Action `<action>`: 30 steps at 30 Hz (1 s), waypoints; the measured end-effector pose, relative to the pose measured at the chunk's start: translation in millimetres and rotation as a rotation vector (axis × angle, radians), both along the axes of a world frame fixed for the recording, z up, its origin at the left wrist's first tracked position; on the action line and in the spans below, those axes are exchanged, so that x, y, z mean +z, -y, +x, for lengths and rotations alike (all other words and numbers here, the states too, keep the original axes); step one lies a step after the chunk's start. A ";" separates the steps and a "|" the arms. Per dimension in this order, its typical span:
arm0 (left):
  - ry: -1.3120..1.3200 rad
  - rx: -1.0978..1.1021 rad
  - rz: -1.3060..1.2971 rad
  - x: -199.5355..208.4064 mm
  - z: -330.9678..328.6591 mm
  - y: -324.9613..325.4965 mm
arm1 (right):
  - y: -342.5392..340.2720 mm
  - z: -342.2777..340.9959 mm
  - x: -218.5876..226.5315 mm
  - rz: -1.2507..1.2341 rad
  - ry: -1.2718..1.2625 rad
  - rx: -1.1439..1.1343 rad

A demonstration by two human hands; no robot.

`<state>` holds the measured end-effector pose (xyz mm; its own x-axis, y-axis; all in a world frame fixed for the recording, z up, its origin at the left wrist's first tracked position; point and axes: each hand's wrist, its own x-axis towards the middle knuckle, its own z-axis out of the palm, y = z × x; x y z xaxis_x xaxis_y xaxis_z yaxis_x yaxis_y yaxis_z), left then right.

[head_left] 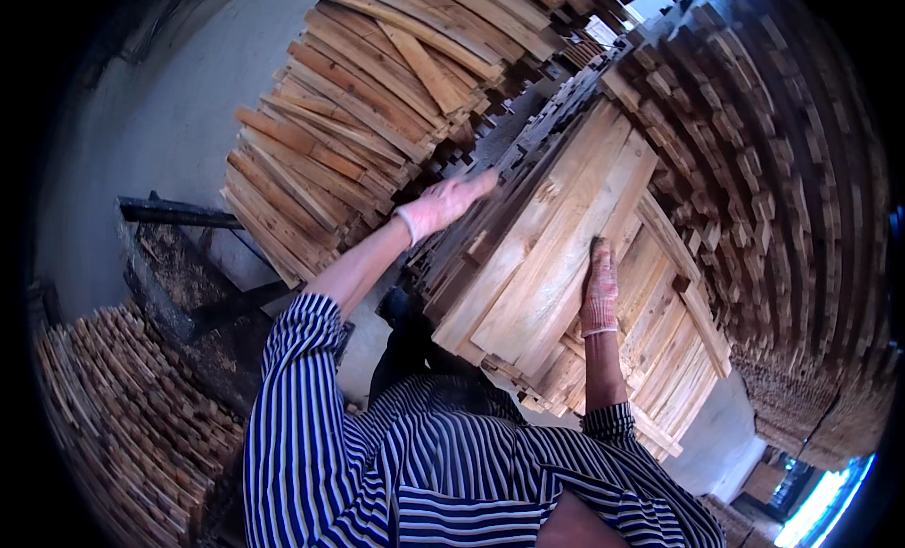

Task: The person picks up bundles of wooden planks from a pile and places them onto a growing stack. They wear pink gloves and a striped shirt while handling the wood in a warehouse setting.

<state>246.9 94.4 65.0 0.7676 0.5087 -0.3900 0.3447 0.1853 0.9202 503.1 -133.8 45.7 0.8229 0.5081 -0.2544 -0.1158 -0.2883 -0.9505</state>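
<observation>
My left hand [445,206], in a pale pink work glove, reaches forward above the left side of a stack of wooden boards, fingers stretched out and nothing in them. My right hand [600,289], gloved in a dirtier pink, rests along the right edge of a light wooden board [542,275]. Its fingers point forward, extended rather than wrapped round the wood. Beside that board lie further flat boards [594,152] on top of the stack. To the right of my right hand, shorter slats [650,303] lie side by side at a lower level, with a narrow strip [693,308] across them.
A high stack of rough boards [368,105] stands ahead on the left. Tall layered stacks [754,190] rise close on the right. At the left is a dark metal frame [179,213], with another wood pile [123,416] nearer me. Grey floor [179,124] shows beyond.
</observation>
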 end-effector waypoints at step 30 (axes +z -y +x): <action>-0.014 1.257 -0.653 -246.5 -219.9 78.4 | -235.4 -152.0 81.8 -0.335 0.157 1.199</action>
